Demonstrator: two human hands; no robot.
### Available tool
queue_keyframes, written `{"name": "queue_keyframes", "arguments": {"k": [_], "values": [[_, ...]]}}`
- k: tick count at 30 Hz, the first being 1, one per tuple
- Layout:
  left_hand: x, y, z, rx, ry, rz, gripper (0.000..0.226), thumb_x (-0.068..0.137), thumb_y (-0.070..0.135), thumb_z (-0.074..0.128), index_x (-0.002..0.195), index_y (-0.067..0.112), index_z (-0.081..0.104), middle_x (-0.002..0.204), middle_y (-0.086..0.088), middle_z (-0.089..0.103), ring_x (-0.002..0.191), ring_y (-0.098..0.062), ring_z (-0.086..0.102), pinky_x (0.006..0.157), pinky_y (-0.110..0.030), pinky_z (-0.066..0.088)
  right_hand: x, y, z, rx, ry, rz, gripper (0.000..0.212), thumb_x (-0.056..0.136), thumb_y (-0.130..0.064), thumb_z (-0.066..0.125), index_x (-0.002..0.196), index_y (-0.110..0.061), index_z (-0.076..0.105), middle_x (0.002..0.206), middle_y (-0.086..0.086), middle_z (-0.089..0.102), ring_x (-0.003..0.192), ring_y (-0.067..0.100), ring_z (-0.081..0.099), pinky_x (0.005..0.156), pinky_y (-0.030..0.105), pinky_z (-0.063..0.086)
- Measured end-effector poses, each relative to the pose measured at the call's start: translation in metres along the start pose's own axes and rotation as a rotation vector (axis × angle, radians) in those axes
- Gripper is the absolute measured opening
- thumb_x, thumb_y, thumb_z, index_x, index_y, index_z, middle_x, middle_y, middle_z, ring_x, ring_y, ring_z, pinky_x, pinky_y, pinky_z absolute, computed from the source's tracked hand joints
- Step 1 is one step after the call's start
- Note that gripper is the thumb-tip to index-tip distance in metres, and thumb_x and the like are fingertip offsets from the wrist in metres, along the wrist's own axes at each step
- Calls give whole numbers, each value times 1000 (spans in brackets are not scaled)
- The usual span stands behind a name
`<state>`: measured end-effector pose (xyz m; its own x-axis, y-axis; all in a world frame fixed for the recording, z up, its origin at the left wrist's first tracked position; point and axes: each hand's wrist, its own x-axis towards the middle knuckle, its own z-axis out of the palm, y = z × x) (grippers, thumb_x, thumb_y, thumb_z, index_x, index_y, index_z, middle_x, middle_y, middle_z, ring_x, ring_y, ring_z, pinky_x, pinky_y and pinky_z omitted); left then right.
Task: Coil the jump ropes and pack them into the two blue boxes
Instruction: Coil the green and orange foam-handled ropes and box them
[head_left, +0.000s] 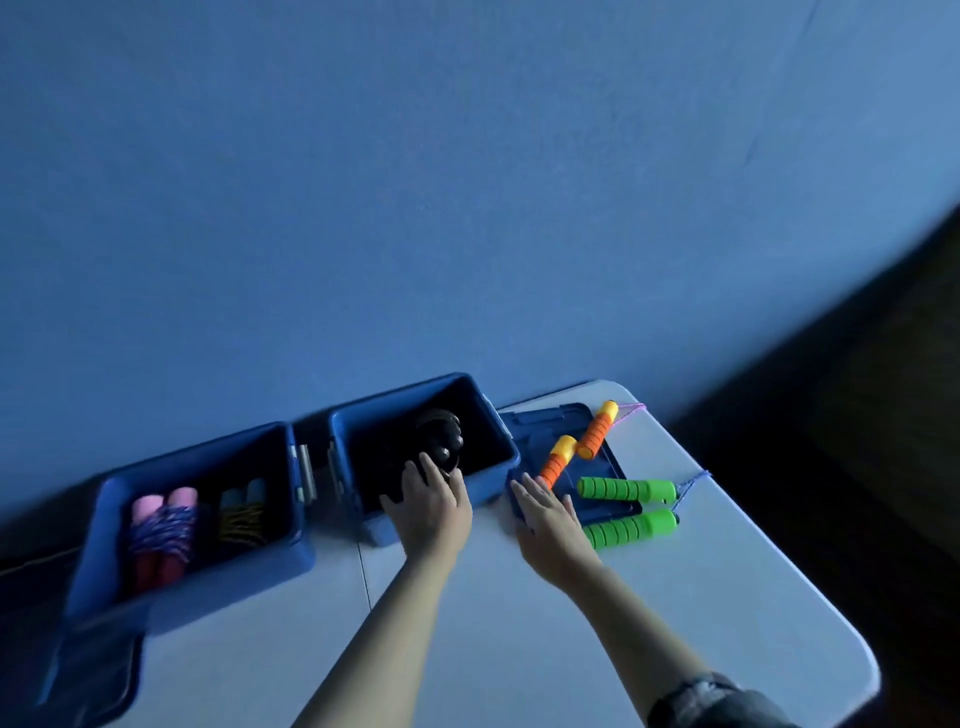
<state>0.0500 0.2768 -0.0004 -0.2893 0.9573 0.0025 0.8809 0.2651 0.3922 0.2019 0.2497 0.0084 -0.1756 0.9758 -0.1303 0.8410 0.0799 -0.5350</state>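
Right in the middle, a black jump rope (440, 441) sits coiled inside the right-hand blue box (498, 470), dark against the box's dark interior, so its detail is hard to make out. The left hand (431, 506) reaches over the near rim, fingers curled down at the rope; whether they actually grip it cannot be told. The right hand (545, 514) lies flat with fingers straight, resting on the near edge of a blue lid (524, 423) just beside that box. On the lid, the orange-and-yellow handles (579, 444) lie crossed, and the two green ribbed handles (626, 506) lie near the lid's right edge, thin purple cord trailing off toward the table edge. Over in the left blue box (192, 605), a pink-handled rope (161, 535) wrapped in blue-and-purple cord sits beside a pale blue-handled one (241, 512) with yellow cord. Everything rests on a pale grey table (519, 623) set against a plain blue wall (467, 182); dark floor shows at right.
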Motion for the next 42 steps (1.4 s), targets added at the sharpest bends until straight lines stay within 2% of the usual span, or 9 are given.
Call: {"name": "queue_keyframes", "arguments": {"k": [2,7,11,15,18,25,32,37,42], "values": [[-14,5,5,11,18,24,57,76,25,76,119,-9,60,117,-31,61,106,-41,63,79,-67,47,-14,13,-1,14,21,50,58,91,-11,40,147,-21,28,157,-5,17,146,12,7,118,45,4],[-51,29,22,20,-54,103,67,78,27,74,135,0,51,139,-33,44,130,-42,45,95,-66,38,-28,57,-10,-59,69,116,55,90,-13,44,144,-19,35,151,-2,33,141,16,25,115,36,21],[-56,57,61,69,-148,162,71,61,29,87,121,0,63,121,-27,61,111,-40,62,81,-67,46,-18,97,-26,-107,68,168,56,88,-12,48,143,-16,36,149,0,36,135,20,35,112,33,25],[-61,90,86,39,-247,270,62,93,34,53,147,12,33,147,-9,41,137,-27,36,108,-58,27,3,139,-44,-163,16,237,56,88,-12,47,143,-18,37,149,2,34,134,26,34,113,37,25],[-60,107,103,68,-327,275,62,97,38,44,151,18,21,150,0,35,138,-18,30,110,-46,26,18,168,-54,-184,-38,237,56,90,-16,48,144,-18,34,151,4,30,135,28,32,113,40,25],[-59,135,133,158,-436,227,63,94,47,50,149,24,29,147,0,41,137,-20,34,112,-52,25,48,206,-61,-212,-95,171,57,89,-19,52,143,-23,34,151,3,30,136,25,33,112,40,25],[-64,136,140,244,-322,293,47,76,36,78,121,30,63,108,4,63,100,-20,61,84,-38,44,54,225,-56,-212,-62,182,58,83,-6,49,136,-29,45,134,0,48,123,24,43,99,37,35],[-75,121,146,172,-387,328,48,90,22,62,136,29,50,133,7,54,123,-18,49,97,-36,33,38,226,-56,-277,-39,239,57,79,-6,55,132,-28,50,126,2,53,118,26,47,96,37,29],[-97,101,130,157,-398,356,44,90,18,62,132,29,53,130,7,54,122,-19,48,94,-37,31,0,226,-46,-138,-7,235,57,75,-2,56,127,-25,57,125,3,58,114,30,50,98,31,32]]}}
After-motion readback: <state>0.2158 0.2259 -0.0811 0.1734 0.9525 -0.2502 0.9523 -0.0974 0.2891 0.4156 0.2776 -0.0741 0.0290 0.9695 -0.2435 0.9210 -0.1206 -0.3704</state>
